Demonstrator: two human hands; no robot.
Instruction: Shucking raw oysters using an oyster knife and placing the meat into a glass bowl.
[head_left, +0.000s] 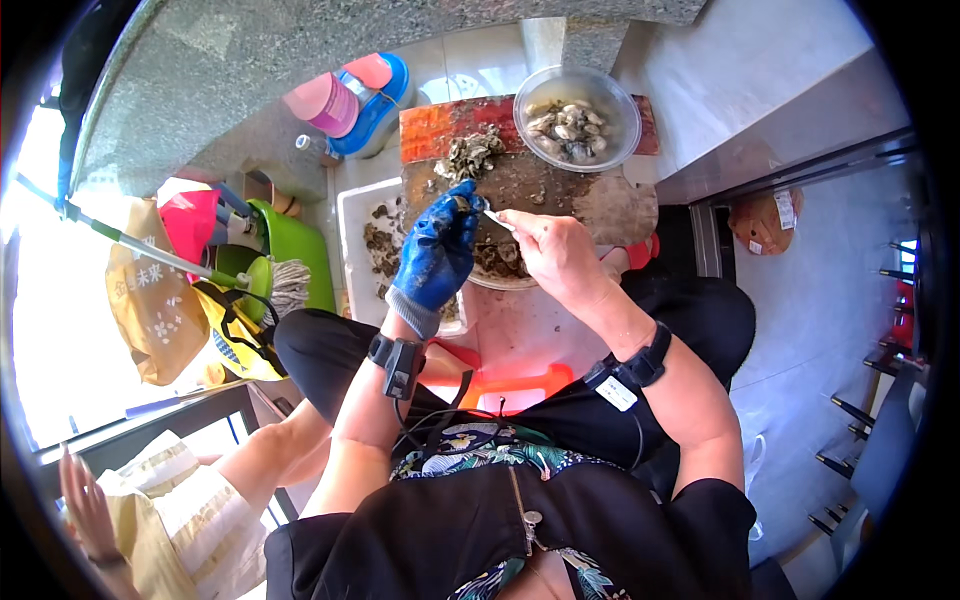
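My left hand (439, 244), in a blue coated work glove, holds a small dark shell, probably an oyster, above the near left part of a dirty wooden board. My bare right hand (556, 255) grips a thin whitish tool (498, 220) whose tip meets the shell at my left fingertips. A heap of oyster shells (472, 154) lies on the board (555, 187) just beyond my hands. At the board's far right stands a clear round plastic tub (577, 161) with shucked oyster meat (568, 129) in cloudy liquid. Below my hands a round container holds shell pieces (501, 260), partly hidden.
A white foam box (351, 225) with shell debris stands left of the board. Farther left are a green bin (298, 247), a mop head (287, 289) and bags. A stone counter edge overhangs the far side. Another person sits at lower left. A red stool (517, 386) is between my legs.
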